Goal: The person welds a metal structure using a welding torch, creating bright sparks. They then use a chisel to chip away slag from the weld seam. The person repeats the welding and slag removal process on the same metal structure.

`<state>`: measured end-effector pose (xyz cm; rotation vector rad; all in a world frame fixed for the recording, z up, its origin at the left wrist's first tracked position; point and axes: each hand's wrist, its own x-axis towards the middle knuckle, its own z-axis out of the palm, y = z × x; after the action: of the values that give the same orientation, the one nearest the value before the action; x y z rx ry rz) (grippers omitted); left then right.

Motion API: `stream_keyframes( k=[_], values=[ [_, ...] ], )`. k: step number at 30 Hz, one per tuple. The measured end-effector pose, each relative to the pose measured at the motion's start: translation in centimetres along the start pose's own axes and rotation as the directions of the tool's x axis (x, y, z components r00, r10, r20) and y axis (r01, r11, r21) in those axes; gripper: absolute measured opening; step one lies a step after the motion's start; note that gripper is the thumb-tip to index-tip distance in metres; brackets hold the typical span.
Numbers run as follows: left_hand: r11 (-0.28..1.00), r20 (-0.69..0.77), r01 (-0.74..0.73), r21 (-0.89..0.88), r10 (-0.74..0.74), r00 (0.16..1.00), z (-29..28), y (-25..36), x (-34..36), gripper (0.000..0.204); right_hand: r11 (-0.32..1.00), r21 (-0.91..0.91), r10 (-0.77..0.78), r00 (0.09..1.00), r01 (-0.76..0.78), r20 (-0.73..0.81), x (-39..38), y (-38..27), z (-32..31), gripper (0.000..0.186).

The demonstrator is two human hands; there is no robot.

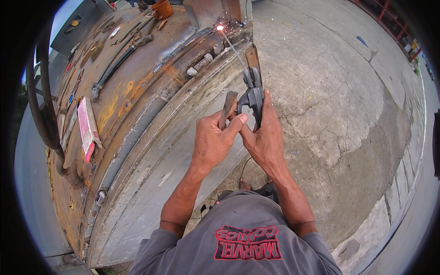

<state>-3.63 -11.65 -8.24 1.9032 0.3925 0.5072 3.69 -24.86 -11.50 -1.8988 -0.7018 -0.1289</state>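
My right hand grips a dark welding electrode holder. A thin welding rod runs from it up to a bright spark at a metal joint on the rusty steel table. My left hand is closed around a brown wooden handle and its thumb rests against the holder beside my right hand. Both hands sit close together over the table's grey edge beam.
A pink and white packet lies on the rusty top at left. A dark hose curves along the left rim, and an orange cup stands at the far end. Cracked concrete ground spreads to the right.
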Motion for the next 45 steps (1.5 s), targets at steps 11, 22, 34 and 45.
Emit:
stream_keyframes(
  k=[11,22,34,45],
  values=[
    [0.994,0.061,0.09,0.06,-0.094,0.994,-0.7,1.1,0.1,0.05,0.999,-0.044,-0.016,0.999,0.014,-0.034,0.0,1.0,0.8,0.09],
    [0.996,0.066,0.091,0.025,-0.092,0.994,-0.7,0.3,0.3,0.048,0.998,-0.026,-0.052,0.997,0.05,-0.052,0.0,1.1,0.9,0.09],
    [1.0,0.006,-0.004,-0.022,0.004,1.0,-0.1,0.4,0.2,0.036,0.998,-0.002,-0.059,0.996,0.059,-0.064,-0.1,0.4,0.5,0.095],
    [1.0,0.029,0.015,0.021,-0.016,0.999,0.0,-0.3,0.7,0.035,1.0,0.016,0.012,0.998,-0.011,-0.064,0.1,0.8,0.7,0.091]
  ],
)
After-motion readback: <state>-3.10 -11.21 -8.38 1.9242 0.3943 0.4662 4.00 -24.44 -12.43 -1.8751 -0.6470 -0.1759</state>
